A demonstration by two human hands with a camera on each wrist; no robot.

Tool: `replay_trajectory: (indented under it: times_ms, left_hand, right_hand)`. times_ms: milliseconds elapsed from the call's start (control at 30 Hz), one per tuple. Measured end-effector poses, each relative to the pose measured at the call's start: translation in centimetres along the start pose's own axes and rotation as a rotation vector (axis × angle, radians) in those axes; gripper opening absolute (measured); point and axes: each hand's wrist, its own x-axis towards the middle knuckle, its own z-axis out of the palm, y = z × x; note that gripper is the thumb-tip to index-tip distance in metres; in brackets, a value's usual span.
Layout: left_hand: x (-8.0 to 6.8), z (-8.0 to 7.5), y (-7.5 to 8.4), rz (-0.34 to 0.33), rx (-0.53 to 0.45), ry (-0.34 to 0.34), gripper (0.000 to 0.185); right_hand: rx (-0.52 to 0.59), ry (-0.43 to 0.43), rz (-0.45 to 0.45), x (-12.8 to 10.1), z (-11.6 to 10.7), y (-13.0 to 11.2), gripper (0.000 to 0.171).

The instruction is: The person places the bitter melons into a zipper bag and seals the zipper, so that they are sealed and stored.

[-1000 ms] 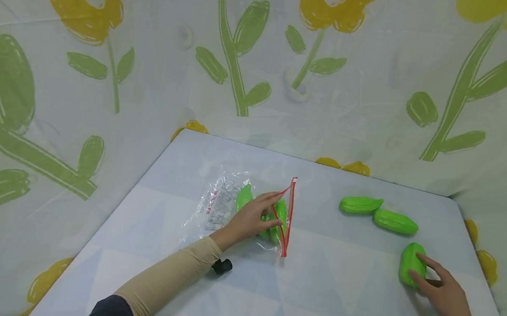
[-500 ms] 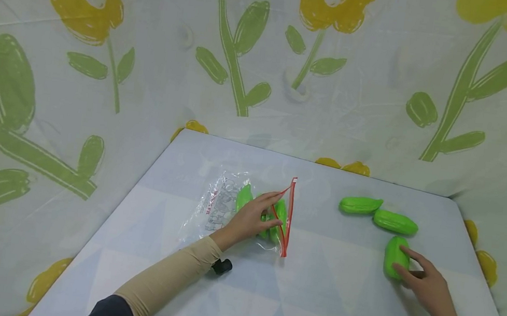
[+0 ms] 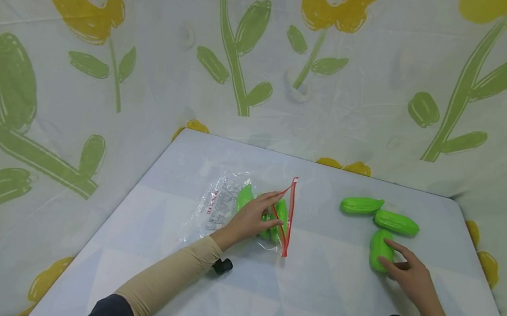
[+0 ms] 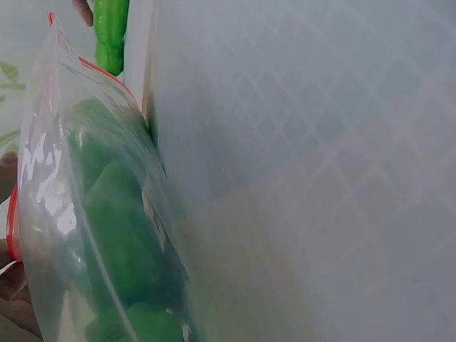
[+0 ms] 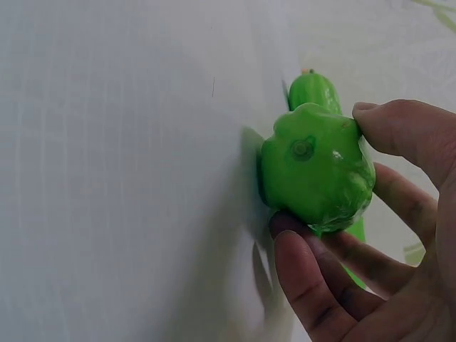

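Head view shows a person seated at a pale blue-grey tabletop with faint triangle patterning, enclosed by a white curtain printed with yellow flowers and green leaves. The landmark here is a clear plastic zip bag with a red seal strip, lying on the tabletop with its mouth propped open toward the right. The left hand rests at the bag's mouth, its fingers pinching the upper lip so the red strip stands up; several glossy green plastic toy vegetables already sit inside the bag, seen through the film in the left wrist view. Well to the right of the bag, the right hand holds one ridged green plastic toy gourd, thumb on one side and the fingers curled under the other, as the right wrist view shows plainly, with the piece just off or barely on the tabletop. Beyond that hand, farther from the bag, two more green toy gourds lie end to end, near each other. To do this step well, I judge the gripped gourd should travel end-first toward the bag's mouth, kept low, while the left hand holds the lip high and wide so the smooth piece slides past the seal without snagging the film.
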Motion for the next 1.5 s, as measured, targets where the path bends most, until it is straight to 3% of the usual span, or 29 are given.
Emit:
replay_trajectory:
  times_ms: [767, 1500]
  left_hand:
    - [0.1, 0.0, 0.0, 0.005, 0.000, -0.002, 0.074]
    - [0.0, 0.0, 0.0, 0.004, 0.001, -0.001, 0.074]
  right_hand:
    - [0.072, -0.058, -0.132, 1.5, 2.5, -3.6, 0.070]
    - [0.028, -0.077, -0.107, 2.4, 3.7, -4.5, 0.074]
